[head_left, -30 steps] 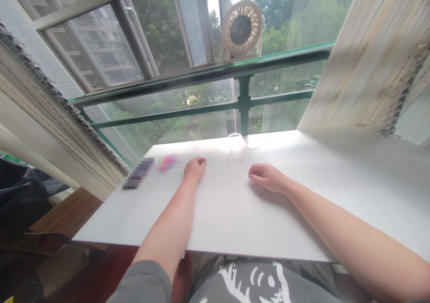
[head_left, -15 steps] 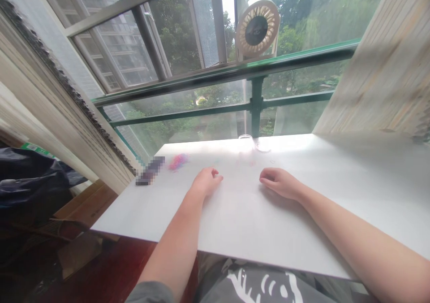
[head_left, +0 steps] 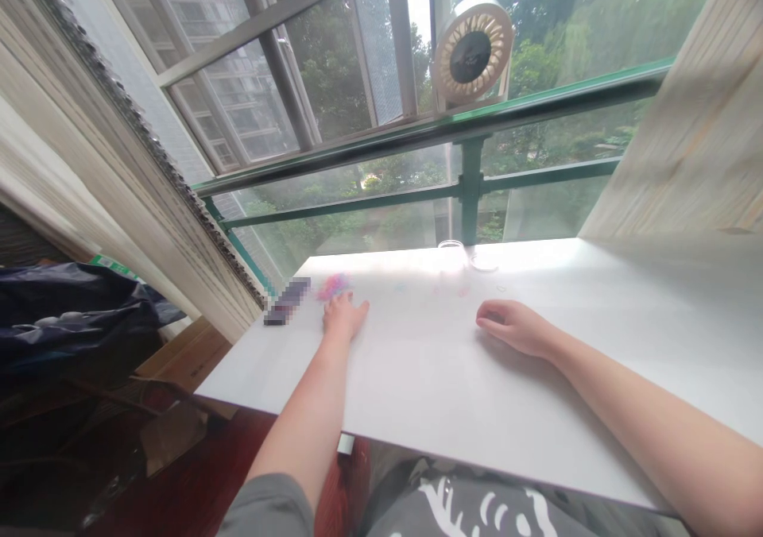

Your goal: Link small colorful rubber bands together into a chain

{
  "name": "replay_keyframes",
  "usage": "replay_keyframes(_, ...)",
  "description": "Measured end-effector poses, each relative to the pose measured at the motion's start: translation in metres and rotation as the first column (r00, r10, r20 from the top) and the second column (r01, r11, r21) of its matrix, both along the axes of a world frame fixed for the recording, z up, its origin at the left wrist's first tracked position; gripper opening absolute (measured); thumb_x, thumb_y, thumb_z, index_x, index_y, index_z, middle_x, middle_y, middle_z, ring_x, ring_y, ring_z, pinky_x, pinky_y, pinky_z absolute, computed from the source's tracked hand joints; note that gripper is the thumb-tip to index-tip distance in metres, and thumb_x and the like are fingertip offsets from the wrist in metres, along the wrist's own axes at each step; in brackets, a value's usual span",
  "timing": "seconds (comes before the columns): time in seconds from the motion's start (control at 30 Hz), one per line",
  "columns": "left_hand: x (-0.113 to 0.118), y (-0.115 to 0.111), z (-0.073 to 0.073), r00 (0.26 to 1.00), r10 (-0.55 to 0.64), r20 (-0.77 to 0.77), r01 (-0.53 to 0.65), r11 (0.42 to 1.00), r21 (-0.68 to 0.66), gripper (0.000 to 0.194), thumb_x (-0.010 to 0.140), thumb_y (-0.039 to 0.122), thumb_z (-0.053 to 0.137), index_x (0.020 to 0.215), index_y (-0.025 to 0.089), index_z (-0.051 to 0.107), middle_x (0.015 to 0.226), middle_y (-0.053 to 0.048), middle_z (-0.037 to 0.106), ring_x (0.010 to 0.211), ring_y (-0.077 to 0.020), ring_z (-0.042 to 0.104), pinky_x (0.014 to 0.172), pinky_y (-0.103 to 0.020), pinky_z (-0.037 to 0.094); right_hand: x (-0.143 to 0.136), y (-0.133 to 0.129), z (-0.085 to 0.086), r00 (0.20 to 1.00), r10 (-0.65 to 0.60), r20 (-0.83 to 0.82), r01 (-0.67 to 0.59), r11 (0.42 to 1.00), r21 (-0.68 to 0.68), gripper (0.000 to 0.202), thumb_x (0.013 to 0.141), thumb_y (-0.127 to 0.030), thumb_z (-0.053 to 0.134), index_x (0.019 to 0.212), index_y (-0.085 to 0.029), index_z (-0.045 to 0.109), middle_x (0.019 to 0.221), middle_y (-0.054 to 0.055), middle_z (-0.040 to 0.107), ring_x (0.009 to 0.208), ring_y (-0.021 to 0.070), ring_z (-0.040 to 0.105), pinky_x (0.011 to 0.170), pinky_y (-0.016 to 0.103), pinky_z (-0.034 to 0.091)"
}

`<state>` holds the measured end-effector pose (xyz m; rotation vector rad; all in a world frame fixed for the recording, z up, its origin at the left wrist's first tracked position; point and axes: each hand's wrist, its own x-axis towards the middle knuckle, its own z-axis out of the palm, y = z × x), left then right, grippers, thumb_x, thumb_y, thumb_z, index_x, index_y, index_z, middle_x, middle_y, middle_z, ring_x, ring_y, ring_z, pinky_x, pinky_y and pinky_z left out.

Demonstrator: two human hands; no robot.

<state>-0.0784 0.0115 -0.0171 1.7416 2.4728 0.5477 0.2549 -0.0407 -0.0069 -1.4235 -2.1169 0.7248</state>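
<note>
My left hand reaches over the white table with its fingers spread, right at the near edge of a small heap of pink, red and blue bits. The bits are too small and blurred to name. On the table to the right rests my right hand, its fingers loosely curled in and nothing visible in them. A clear jar, washed out by glare, stands at the far edge. Beside it lies a clear round lid or ring. A tiny thin loop lies beyond my right hand.
A pixelated dark oblong lies at the left end of the white table. Faint pink and blue specks lie near the jar. A round fan sits on the green window rail. Cardboard and dark bags are at lower left.
My left hand has moved left from the middle of the table to the coloured heap, and its curled fingers have spread. My right hand stays in place; the view has shifted slightly left.
</note>
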Motion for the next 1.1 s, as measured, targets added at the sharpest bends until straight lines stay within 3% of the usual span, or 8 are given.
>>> replay_keyframes(0.33, 0.007, 0.018, -0.003, 0.995, 0.090, -0.043, -0.090, 0.996, 0.008, 0.062, 0.069, 0.058, 0.041, 0.117, 0.020, 0.045, 0.122, -0.016, 0.040, 0.111, -0.0331, 0.035, 0.087, -0.045, 0.031, 0.000, -0.001, 0.001, 0.999, 0.031, 0.037, -0.031, 0.999, 0.005, 0.022, 0.074, -0.035, 0.042, 0.075, -0.020, 0.059, 0.073, 0.002, 0.063, 0.066, 0.0168, 0.054, 0.060, 0.028, 0.039)
replay_keyframes(0.8, -0.001, 0.000, 0.001, 0.995, -0.035, -0.091, 0.033, 0.999, -0.022, 0.060, 0.068, 0.054, 0.045, 0.111, 0.013, 0.052, 0.119, -0.019, 0.046, 0.109, -0.0327, 0.041, 0.085, -0.039, 0.034, 0.000, -0.001, 0.000, 1.000, -0.007, 0.029, 0.007, 1.000, 0.022, 0.022, 0.073, -0.035, 0.044, 0.075, -0.020, 0.059, 0.071, 0.002, 0.063, 0.066, 0.0171, 0.054, 0.061, 0.027, 0.040)
replay_keyframes(1.1, 0.000, -0.009, -0.005, 0.980, -0.161, -0.115, 0.161, 0.987, -0.012, 0.058, 0.068, 0.053, 0.046, 0.111, 0.016, 0.053, 0.120, -0.013, 0.049, 0.111, -0.0259, 0.042, 0.093, -0.030, 0.027, -0.001, -0.002, 0.000, 0.999, -0.014, 0.039, 0.013, 1.000, 0.023, 0.021, 0.074, -0.034, 0.043, 0.074, -0.020, 0.058, 0.071, 0.002, 0.063, 0.066, 0.0167, 0.054, 0.062, 0.027, 0.039)
